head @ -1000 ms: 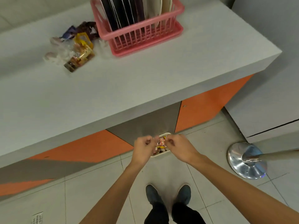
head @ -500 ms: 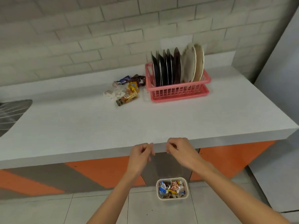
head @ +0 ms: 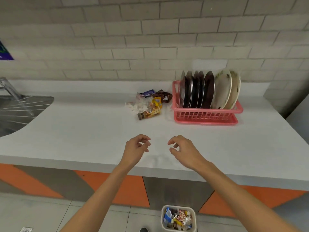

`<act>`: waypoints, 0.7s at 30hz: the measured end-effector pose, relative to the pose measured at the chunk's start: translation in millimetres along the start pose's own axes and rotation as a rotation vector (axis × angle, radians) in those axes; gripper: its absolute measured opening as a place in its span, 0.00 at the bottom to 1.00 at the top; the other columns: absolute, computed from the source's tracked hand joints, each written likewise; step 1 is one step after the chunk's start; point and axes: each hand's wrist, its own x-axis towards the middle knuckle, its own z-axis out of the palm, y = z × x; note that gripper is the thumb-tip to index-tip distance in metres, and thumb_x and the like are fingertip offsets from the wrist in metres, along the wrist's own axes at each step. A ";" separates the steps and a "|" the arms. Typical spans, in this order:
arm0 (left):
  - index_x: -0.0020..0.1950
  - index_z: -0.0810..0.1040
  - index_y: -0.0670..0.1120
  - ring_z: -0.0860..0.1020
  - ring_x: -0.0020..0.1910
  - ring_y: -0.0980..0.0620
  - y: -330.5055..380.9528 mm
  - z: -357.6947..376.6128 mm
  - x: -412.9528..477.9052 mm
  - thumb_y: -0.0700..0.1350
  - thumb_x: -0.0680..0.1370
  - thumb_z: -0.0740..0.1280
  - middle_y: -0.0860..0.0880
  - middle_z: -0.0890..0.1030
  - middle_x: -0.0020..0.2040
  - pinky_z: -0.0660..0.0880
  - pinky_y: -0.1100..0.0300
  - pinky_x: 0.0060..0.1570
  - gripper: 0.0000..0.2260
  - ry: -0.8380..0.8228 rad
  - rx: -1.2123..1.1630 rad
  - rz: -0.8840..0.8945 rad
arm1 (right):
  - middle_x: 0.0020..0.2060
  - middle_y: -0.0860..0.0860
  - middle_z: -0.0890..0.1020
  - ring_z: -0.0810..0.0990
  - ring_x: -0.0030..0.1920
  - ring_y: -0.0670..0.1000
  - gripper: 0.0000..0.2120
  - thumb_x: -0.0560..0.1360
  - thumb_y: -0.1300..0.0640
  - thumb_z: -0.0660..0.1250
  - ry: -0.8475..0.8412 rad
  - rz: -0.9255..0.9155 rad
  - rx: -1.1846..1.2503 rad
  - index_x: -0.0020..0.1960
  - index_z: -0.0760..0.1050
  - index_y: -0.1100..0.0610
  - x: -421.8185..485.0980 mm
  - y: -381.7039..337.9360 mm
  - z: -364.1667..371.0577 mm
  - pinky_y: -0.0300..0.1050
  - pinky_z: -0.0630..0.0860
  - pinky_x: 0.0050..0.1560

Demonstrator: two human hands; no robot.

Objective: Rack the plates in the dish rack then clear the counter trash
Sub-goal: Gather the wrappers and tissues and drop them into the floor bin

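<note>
A pink dish rack (head: 207, 117) stands at the back right of the white counter (head: 83, 131), holding several dark plates (head: 197, 89) and two pale plates (head: 225, 90) upright. Left of the rack lies a pile of wrappers (head: 148, 104): clear plastic, an orange snack packet, a brown and a purple wrapper. On the floor below the counter sits a small white bin (head: 178, 218) with wrappers in it. My left hand (head: 136, 149) and my right hand (head: 182, 149) hover over the counter's front part, fingers loosely curled, holding nothing.
A steel sink (head: 18, 109) with a tap is set into the counter at the far left. A tiled wall runs behind. Orange and grey cabinet fronts (head: 128, 190) lie under the counter. A grey wall closes the right side.
A second ago both hands pinched a wrapper over the bin. They let it go into the bin and have risen above the counter, with the view lifting from floor to counter.
</note>
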 end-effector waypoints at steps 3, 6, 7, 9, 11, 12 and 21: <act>0.53 0.80 0.50 0.83 0.37 0.55 -11.9 -16.1 38.5 0.38 0.78 0.62 0.51 0.84 0.45 0.75 0.56 0.34 0.10 -0.008 0.000 -0.009 | 0.65 0.49 0.71 0.73 0.62 0.51 0.17 0.79 0.54 0.63 -0.049 0.026 -0.059 0.67 0.71 0.52 37.6 -0.4 6.8 0.43 0.70 0.62; 0.56 0.78 0.50 0.83 0.36 0.53 -24.6 -30.3 83.0 0.39 0.80 0.63 0.50 0.85 0.42 0.75 0.63 0.33 0.10 -0.060 0.021 -0.035 | 0.69 0.53 0.69 0.70 0.67 0.53 0.22 0.80 0.53 0.62 -0.063 0.078 -0.082 0.73 0.67 0.54 85.0 -4.6 13.0 0.45 0.66 0.67; 0.57 0.77 0.50 0.83 0.35 0.52 -28.9 -34.7 98.5 0.40 0.80 0.63 0.48 0.85 0.40 0.73 0.65 0.33 0.09 -0.086 0.019 -0.042 | 0.70 0.54 0.69 0.69 0.69 0.54 0.23 0.80 0.53 0.62 -0.063 0.104 -0.095 0.73 0.66 0.54 101.3 -6.2 15.5 0.45 0.64 0.69; 0.58 0.77 0.49 0.83 0.36 0.51 -36.7 -43.4 131.7 0.40 0.80 0.63 0.47 0.85 0.40 0.72 0.66 0.33 0.09 -0.124 0.048 -0.037 | 0.71 0.56 0.67 0.65 0.72 0.55 0.24 0.80 0.53 0.61 -0.086 0.178 -0.115 0.75 0.64 0.55 133.4 -8.1 20.7 0.47 0.61 0.71; 0.54 0.79 0.49 0.82 0.40 0.51 -44.3 -50.2 165.6 0.41 0.79 0.64 0.48 0.85 0.45 0.72 0.65 0.36 0.08 -0.129 0.138 0.014 | 0.74 0.57 0.65 0.62 0.74 0.56 0.26 0.81 0.51 0.60 -0.138 0.257 -0.125 0.76 0.61 0.56 163.0 -9.2 27.5 0.48 0.59 0.72; 0.52 0.80 0.50 0.81 0.42 0.52 -48.7 -52.6 182.5 0.42 0.79 0.65 0.49 0.84 0.47 0.72 0.64 0.38 0.07 -0.126 0.194 0.039 | 0.75 0.57 0.63 0.60 0.75 0.56 0.27 0.81 0.49 0.59 -0.166 0.291 -0.128 0.77 0.60 0.57 177.1 -9.6 31.1 0.48 0.58 0.72; 0.68 0.76 0.53 0.43 0.78 0.41 -59.8 -30.3 287.7 0.53 0.79 0.66 0.46 0.49 0.80 0.47 0.45 0.75 0.17 -0.358 0.538 0.015 | 0.75 0.58 0.61 0.64 0.73 0.61 0.36 0.80 0.37 0.53 -0.399 0.596 -0.280 0.80 0.44 0.52 228.0 12.8 66.7 0.56 0.64 0.71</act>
